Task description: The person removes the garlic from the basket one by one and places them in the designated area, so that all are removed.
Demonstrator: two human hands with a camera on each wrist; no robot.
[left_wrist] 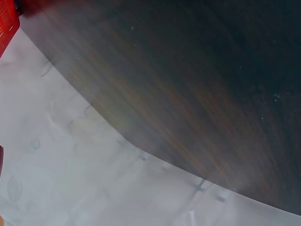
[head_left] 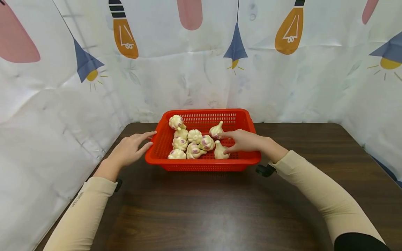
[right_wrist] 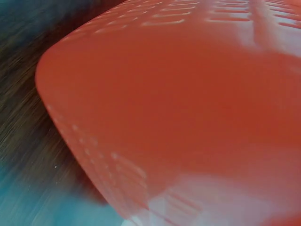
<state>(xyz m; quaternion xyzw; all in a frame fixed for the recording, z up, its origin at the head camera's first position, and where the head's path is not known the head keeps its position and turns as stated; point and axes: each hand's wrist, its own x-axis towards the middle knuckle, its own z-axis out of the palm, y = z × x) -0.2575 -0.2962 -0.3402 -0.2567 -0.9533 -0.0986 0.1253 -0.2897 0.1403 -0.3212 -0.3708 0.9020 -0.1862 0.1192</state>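
A red plastic basket (head_left: pixel 204 166) with slotted walls holds several garlic bulbs (head_left: pixel 194 136), most of them clustered toward its left half. At the basket's left rim is my left hand (head_left: pixel 127 150), fingers extended and parted, with nothing held. My right hand (head_left: pixel 243 140) reaches over the right rim into the basket with thumb and fingers spread. Its fingertips meet one garlic bulb (head_left: pixel 216 130) toward the back, and its thumb lies at another garlic bulb (head_left: pixel 221 150) nearer the front. In the right wrist view, the basket's wall (right_wrist: pixel 178 94) fills most of the picture.
The basket stands near the back of a dark wooden table (head_left: pixel 201 209). A white curtain (head_left: pixel 194 83) printed with lamps and bulbs hangs behind and along the left side. In the left wrist view, the table's edge (left_wrist: pixel 127 134) runs diagonally beside the curtain.
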